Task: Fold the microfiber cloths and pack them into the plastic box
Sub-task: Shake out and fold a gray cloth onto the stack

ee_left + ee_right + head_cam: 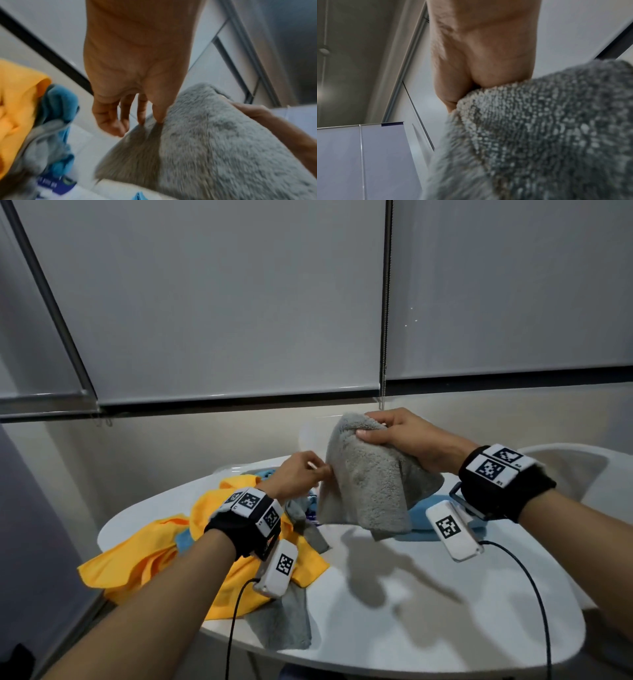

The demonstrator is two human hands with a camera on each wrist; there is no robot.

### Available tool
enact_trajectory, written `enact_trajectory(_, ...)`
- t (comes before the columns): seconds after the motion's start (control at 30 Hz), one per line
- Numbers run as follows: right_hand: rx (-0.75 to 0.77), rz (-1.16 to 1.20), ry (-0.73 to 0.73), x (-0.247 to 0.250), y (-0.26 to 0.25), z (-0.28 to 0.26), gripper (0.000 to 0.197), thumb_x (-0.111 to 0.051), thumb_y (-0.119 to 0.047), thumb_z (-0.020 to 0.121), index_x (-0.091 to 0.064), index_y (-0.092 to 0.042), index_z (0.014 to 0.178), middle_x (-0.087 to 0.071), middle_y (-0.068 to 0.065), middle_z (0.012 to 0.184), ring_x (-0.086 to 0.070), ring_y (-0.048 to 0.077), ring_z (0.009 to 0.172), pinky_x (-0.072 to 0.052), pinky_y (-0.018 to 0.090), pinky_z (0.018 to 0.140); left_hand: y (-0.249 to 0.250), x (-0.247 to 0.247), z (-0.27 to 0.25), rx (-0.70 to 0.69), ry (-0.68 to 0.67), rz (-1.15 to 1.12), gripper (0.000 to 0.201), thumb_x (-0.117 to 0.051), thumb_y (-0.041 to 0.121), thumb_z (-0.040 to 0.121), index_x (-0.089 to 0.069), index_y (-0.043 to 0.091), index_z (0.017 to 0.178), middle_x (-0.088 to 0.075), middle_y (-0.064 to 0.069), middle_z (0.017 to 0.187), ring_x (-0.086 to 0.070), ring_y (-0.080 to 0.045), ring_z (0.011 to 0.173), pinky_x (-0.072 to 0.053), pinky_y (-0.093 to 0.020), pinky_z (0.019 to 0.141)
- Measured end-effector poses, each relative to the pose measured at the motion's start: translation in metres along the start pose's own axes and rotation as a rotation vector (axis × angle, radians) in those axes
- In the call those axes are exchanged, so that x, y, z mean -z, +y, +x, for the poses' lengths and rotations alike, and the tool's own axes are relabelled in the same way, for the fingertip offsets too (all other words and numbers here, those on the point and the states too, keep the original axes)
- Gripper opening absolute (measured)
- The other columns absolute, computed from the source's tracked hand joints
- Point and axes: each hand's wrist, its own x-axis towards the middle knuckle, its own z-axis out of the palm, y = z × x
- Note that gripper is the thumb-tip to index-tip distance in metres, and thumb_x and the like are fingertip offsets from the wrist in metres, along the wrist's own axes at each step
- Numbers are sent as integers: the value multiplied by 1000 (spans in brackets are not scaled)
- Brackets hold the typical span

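A: What is found nearest, at the worktop's [428, 594] near-left edge?

B: A flat grey cloth [284, 623] is seen there, partly covered by a crumpled yellow cloth [161, 553]. Blue cloths [419, 517] are glimpsed behind. None looks folded, so the task is judged barely begun.

A: How is the fluffy grey cloth [370, 484] held?

B: It is held clear above the worktop's middle. Its top is bunched in the closed fingers of the right hand [400, 436], presumably so it hangs free. Its left edge is touched by the fingertips [158, 115] of the left hand [301, 474], which are loosely extended, probably so a corner can be found. Whether the edge is pinched cannot be told.

A: And the plastic box [310, 436]?

B: Its pale rim is made out at the far edge, behind the hands.
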Motion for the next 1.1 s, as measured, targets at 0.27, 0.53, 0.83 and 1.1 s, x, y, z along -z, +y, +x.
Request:
enact_trajectory(0.27,-9,274,-102,4,3,-6,29,-55,-4,97,-68,-10,121,-71,12,106,-69,24,92,-58,33,81,-26,-47,-2,308,-443,-1032,67,-41,65,98,-57,13,137,-62,-17,135,-57,-38,125,-40,-57,111)
enact_trajectory(0.53,-28,-248,104,19,16,-5,44,-68,-43,91,-71,1,83,-71,10,81,-67,22,77,-58,44,76,18,-17,12,16,153,-821,33,-69,18,91,-63,26,123,-65,-17,122,-69,-29,105,-60,-40,85)
enact_trajectory(0.83,79,-23,-6,16,-9,1,43,-76,-23,86,-63,-25,128,-73,4,113,-68,19,110,-49,37,95,76,10,-8,-457,-95,-125,26,-56,33,101,-51,27,126,-66,-2,116,-64,-15,110,-53,-38,95)
enact_trajectory(1.1,127,-209,-24,27,-16,-6,25,-85,-11,76,-72,-5,97,-72,12,93,-66,17,86,-52,38,85,91,40,-15,-498,-84,213,19,-73,22,89,-61,27,104,-73,6,89,-65,-1,81,-49,-19,72)
